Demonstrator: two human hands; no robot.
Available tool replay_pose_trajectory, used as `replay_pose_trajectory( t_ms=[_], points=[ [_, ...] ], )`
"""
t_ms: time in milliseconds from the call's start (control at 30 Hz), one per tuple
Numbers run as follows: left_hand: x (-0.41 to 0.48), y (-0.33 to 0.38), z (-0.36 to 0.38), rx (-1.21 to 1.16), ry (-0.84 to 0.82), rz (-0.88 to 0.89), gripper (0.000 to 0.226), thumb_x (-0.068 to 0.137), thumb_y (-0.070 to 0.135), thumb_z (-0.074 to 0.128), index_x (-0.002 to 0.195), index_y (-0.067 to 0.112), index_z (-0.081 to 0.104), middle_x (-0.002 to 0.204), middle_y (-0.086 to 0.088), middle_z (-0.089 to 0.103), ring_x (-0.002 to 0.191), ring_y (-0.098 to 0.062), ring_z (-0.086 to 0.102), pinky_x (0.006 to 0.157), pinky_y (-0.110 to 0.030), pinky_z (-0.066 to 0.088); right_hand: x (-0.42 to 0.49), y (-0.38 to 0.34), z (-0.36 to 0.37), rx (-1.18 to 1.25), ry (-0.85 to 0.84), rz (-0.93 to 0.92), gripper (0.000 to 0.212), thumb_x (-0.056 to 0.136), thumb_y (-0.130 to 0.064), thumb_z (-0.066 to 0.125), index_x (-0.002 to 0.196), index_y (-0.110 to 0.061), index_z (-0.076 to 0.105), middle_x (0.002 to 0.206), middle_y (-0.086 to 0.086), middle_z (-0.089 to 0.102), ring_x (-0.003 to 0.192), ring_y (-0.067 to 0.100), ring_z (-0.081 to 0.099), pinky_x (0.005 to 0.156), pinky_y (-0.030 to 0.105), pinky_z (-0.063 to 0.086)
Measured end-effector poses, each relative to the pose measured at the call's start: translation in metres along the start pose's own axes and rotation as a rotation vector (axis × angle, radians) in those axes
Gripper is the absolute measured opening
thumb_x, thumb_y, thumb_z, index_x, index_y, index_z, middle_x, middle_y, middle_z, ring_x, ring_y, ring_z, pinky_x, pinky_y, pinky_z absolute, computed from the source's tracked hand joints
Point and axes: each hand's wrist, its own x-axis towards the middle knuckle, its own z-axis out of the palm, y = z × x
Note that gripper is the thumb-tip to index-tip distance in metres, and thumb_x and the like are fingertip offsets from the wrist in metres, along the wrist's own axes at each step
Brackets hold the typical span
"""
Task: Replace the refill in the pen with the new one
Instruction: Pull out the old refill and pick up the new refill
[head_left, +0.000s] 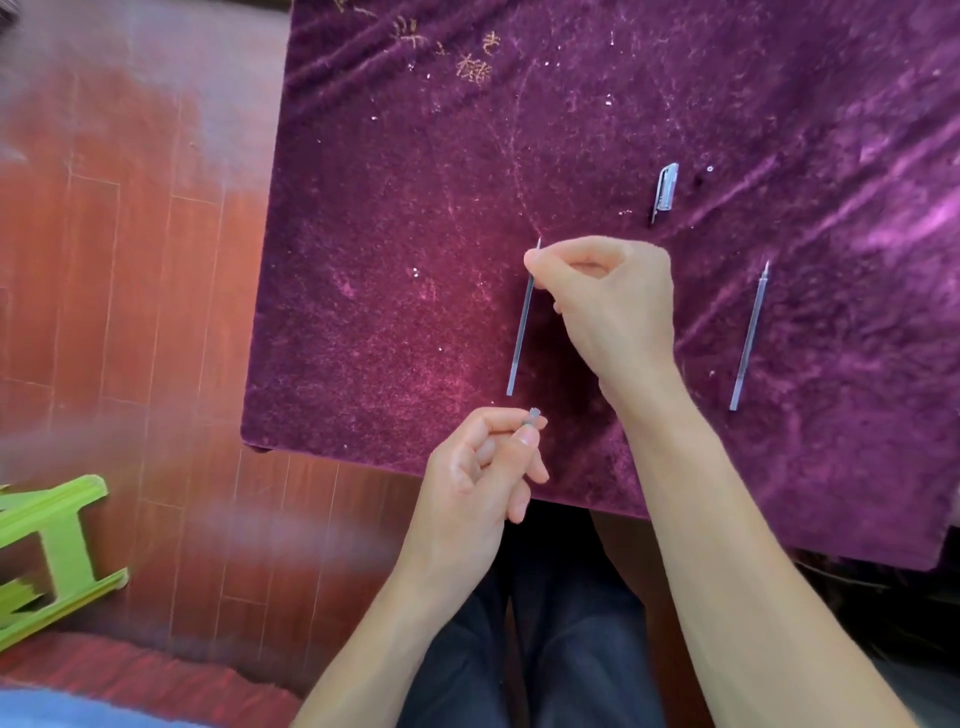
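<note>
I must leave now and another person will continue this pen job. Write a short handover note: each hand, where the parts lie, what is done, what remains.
Right hand: pinches a thin refill near its tip, above the purple cloth.
Left hand: holds a small grey piece at the fingertips, just below the refill's lower end; what part it is cannot be told.
On the cloth: a second refill lies to the right, the pen cap lies farther up.
Done: the pen is apart. Which refill is the new one is not clear.
Left: put the new refill in, close the pen, put the cap on.
</note>
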Motion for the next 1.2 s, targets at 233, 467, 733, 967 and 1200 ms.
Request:
replay_pose_trajectory(
  t_ms=[233, 467, 733, 967, 1200],
  points=[
    [0.001, 0.005, -0.004, -0.021, 0.029, 0.032, 0.015, 0.101, 0.026, 0.058, 0.107, 0.022, 0.071, 0.074, 0.004, 0.067, 0.049, -0.006, 0.049, 0.054, -0.013, 0.046, 0.001, -0.006, 0.012, -0.199, 0.051, -0.049, 0.013, 0.087, -0.037, 0.078, 0.085, -0.026, 0.084, 0.064, -0.015, 0.073, 0.060, -0.002, 0.070, 0.065, 0.018, 0.054],
    [0.003, 0.005, 0.002, -0.048, 0.030, 0.044, 0.015, 0.100, 0.028, 0.059, 0.105, 0.023, 0.072, 0.074, 0.003, 0.067, 0.049, -0.005, 0.049, 0.052, -0.012, 0.044, 0.001, -0.006, 0.012, -0.225, 0.057, -0.075, 0.011, 0.089, -0.033, 0.079, 0.086, -0.024, 0.084, 0.066, -0.012, 0.074, 0.063, 0.000, 0.072, 0.063, 0.012, 0.052],
    [0.005, 0.005, 0.006, -0.023, 0.025, 0.056, 0.015, 0.100, 0.026, 0.058, 0.105, 0.022, 0.072, 0.073, 0.004, 0.067, 0.048, -0.004, 0.048, 0.053, -0.011, 0.044, 0.002, -0.005, 0.010, -0.193, 0.046, -0.056, 0.014, 0.087, -0.038, 0.080, 0.085, -0.025, 0.084, 0.064, -0.014, 0.073, 0.062, -0.001, 0.071, 0.067, 0.018, 0.056],
    [0.011, 0.010, 0.019, 0.023, 0.000, 0.065, 0.017, 0.101, 0.026, 0.057, 0.108, 0.018, 0.071, 0.074, 0.002, 0.067, 0.048, -0.006, 0.048, 0.054, -0.013, 0.044, -0.010, 0.002, -0.040, 0.115, -0.028, -0.047, 0.007, 0.086, -0.032, 0.085, 0.089, -0.025, 0.084, 0.076, -0.013, 0.079, 0.065, -0.005, 0.069, 0.064, 0.019, 0.055],
    [0.027, 0.011, 0.046, 0.039, -0.053, 0.057, 0.016, 0.101, 0.025, 0.058, 0.105, 0.016, 0.071, 0.073, 0.002, 0.067, 0.049, -0.007, 0.048, 0.053, -0.011, 0.045, -0.019, 0.039, -0.126, 0.220, 0.168, -0.069, 0.005, 0.088, -0.032, 0.085, 0.092, -0.028, 0.084, 0.077, -0.009, 0.077, 0.061, 0.000, 0.062, 0.060, 0.015, 0.050]
  ],
)
